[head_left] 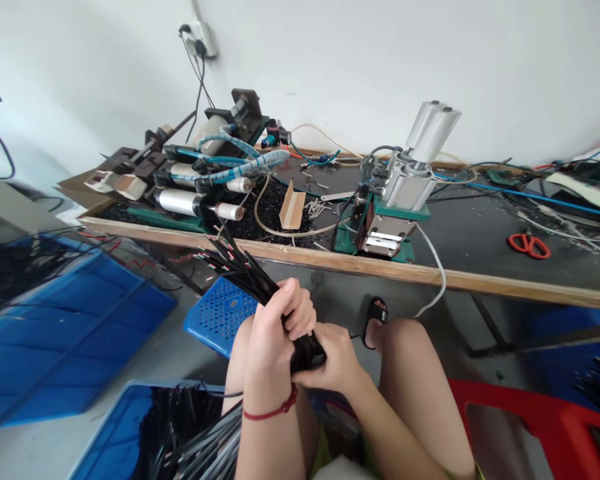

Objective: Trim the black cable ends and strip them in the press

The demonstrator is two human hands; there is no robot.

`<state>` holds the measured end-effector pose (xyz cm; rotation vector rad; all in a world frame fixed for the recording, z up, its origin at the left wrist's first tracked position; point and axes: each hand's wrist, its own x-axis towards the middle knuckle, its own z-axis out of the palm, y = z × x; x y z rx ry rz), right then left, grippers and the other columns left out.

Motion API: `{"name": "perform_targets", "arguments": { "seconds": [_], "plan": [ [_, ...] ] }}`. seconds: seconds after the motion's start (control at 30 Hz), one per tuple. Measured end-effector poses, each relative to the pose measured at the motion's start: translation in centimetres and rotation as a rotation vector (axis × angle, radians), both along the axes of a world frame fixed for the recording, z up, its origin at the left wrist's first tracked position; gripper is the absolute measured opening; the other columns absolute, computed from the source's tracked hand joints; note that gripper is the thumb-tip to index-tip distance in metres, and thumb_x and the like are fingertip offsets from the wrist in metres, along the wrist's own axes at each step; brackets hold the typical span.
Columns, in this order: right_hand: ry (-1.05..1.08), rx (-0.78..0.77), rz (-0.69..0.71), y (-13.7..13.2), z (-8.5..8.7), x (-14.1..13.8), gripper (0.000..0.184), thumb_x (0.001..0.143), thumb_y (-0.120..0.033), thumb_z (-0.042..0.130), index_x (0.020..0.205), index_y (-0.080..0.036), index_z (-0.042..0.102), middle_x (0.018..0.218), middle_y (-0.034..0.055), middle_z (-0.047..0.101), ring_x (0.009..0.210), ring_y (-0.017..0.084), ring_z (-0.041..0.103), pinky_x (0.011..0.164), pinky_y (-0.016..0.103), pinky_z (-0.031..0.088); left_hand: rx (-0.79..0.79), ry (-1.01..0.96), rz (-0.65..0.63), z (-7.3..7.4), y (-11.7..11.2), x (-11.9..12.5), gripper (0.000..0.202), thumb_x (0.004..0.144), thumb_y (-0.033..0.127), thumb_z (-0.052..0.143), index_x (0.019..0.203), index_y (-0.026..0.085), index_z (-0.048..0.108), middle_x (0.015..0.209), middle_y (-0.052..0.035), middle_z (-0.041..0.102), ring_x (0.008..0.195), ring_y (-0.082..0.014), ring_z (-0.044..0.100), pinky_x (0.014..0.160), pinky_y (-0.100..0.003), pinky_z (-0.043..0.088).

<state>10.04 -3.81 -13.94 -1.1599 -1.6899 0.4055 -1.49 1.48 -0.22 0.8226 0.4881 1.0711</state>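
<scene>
A bundle of black cables [253, 281] is gripped above my lap, its stripped ends with red, white and green wires fanning toward the upper left. My left hand [285, 317] wraps round the bundle with the thumb on top. Lower down, my right hand [330, 357] closes on the same bundle where the black cables gather. Its fingers are partly hidden behind the cables. Beneath my left forearm, more grey and black cables [205, 440] lie in a blue bin [115, 433].
A wooden-edged workbench [460, 279] stands ahead, carrying a pneumatic machine [205, 173] at left, an upright press [400, 200] and orange-handled scissors [529, 245]. A blue stool [220, 317], a large blue bin [70, 340] and a red plastic stool [540, 417] surround my legs.
</scene>
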Motion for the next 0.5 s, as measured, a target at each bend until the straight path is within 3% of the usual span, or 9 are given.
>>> {"name": "perform_targets", "arguments": {
  "seconds": [0.07, 0.13, 0.3, 0.4, 0.5],
  "plan": [
    [-0.031, -0.057, 0.053, 0.4, -1.0, 0.7, 0.078, 0.063, -0.092, 0.096, 0.092, -0.023, 0.074, 0.076, 0.0056, 0.078, 0.068, 0.027, 0.074, 0.066, 0.035, 0.056, 0.009, -0.009, 0.003, 0.1, 0.0, 0.3, 0.074, 0.088, 0.056, 0.093, 0.057, 0.022, 0.034, 0.047, 0.0105, 0.026, 0.039, -0.0038, 0.02, 0.042, -0.021, 0.023],
    [-0.084, -0.138, 0.13, 0.9, -1.5, 1.5, 0.081, 0.054, -0.087, 0.104, 0.092, -0.023, 0.072, 0.082, 0.0066, 0.08, 0.074, 0.029, 0.077, 0.071, 0.035, 0.058, 0.017, -0.005, -0.004, 0.1, 0.0, 0.6, 0.075, 0.087, 0.057, 0.094, 0.056, 0.022, 0.034, 0.047, 0.0103, 0.027, 0.039, -0.0036, 0.021, 0.042, -0.021, 0.022],
    [-0.158, -0.291, 0.332, 2.3, -1.2, 2.6, 0.055, 0.072, -0.052, 0.11, 0.1, -0.022, 0.074, 0.097, 0.005, 0.085, 0.089, 0.027, 0.08, 0.078, 0.03, 0.058, 0.008, 0.032, 0.045, 0.0, 0.1, 1.1, 0.072, 0.088, 0.053, 0.093, 0.057, 0.022, 0.036, 0.048, 0.0096, 0.031, 0.039, -0.0034, 0.025, 0.043, -0.021, 0.023],
    [-0.188, -0.298, 0.397, 3.2, -0.6, 2.5, 0.037, 0.08, -0.035, 0.103, 0.088, -0.022, 0.07, 0.085, -0.0013, 0.081, 0.076, 0.019, 0.075, 0.072, 0.025, 0.052, 0.011, 0.048, 0.121, 0.1, 0.1, 1.3, 0.065, 0.089, 0.047, 0.091, 0.057, 0.023, 0.039, 0.049, 0.0094, 0.032, 0.04, -0.0041, 0.026, 0.044, -0.022, 0.024],
    [-0.23, -0.295, 0.453, 4.1, 0.2, 2.1, 0.036, 0.081, -0.029, 0.098, 0.076, -0.022, 0.063, 0.074, -0.0047, 0.073, 0.067, 0.015, 0.067, 0.065, 0.024, 0.046, 0.022, 0.096, 0.165, 0.2, 0.2, 1.3, 0.057, 0.088, 0.042, 0.089, 0.058, 0.023, 0.045, 0.05, 0.0089, 0.035, 0.041, -0.0053, 0.029, 0.044, -0.023, 0.025]
  ]
}}
